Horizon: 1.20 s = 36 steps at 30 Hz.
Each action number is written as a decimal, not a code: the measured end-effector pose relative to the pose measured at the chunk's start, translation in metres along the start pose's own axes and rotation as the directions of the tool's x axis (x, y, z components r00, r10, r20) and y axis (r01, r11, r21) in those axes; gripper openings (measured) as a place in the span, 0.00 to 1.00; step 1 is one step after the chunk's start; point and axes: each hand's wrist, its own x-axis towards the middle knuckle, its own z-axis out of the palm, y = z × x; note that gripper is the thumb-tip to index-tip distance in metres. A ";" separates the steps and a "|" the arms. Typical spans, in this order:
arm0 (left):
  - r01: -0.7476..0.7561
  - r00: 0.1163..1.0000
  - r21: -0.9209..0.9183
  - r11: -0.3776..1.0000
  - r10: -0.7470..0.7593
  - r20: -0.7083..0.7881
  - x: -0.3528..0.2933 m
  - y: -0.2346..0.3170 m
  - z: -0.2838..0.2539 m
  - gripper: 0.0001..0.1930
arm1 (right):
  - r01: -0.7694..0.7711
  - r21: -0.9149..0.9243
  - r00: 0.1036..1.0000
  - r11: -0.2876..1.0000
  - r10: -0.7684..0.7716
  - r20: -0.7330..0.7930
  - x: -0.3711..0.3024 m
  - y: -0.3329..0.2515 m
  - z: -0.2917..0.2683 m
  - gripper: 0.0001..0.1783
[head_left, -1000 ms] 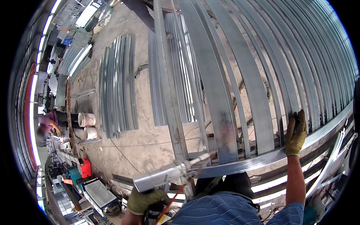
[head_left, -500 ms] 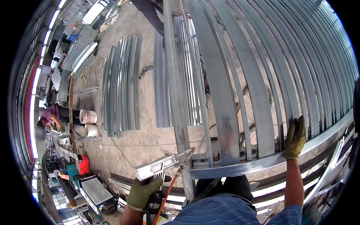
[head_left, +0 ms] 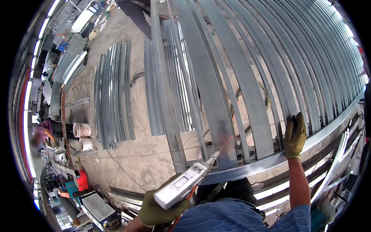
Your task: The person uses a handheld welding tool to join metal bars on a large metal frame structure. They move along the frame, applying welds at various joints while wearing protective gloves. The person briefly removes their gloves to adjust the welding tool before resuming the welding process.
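Note:
My left hand [head_left: 160,208], in an olive work glove, grips a silver handheld laser welding gun [head_left: 181,185]. Its pointed nozzle aims up and right over the near end of a wide metal slat [head_left: 210,96], where a small red spot shows. An orange-red hose runs along the gun. My right hand [head_left: 295,136], gloved alike, lies with fingers stretched on the slats close to the near rail [head_left: 247,169] of a large galvanized metal frame. Slats of wide and narrow widths run away from me between the frame's sides. The gun's handle is mostly hidden.
Left of the frame, stacks of metal profiles [head_left: 114,92] lie on the concrete floor. White buckets [head_left: 82,130] stand near a bending person [head_left: 44,133] at far left. Another person's dark-trousered leg [head_left: 137,17] shows beyond the frame. A blue-edged machine [head_left: 98,207] stands lower left.
The welding gun in my left hand has swung right, its nozzle going from the frame's left side bar to over the wide slat. My right hand stays on the slats. The view has shifted slightly.

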 end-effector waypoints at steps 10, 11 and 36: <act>-0.123 0.986 0.237 0.964 0.092 0.140 0.013 -0.020 0.036 0.40 | -0.002 -0.011 0.999 1.000 0.002 0.044 0.004 -0.010 -0.008 0.30; -0.178 0.978 0.244 0.953 0.145 0.149 0.013 -0.027 0.037 0.42 | -0.001 -0.011 0.999 1.000 0.001 0.049 0.005 -0.010 -0.008 0.30; 0.429 0.902 -0.575 0.697 -0.302 0.307 0.034 -0.039 -0.002 0.30 | -0.031 0.010 0.999 0.999 0.031 0.030 -0.001 0.007 -0.001 0.30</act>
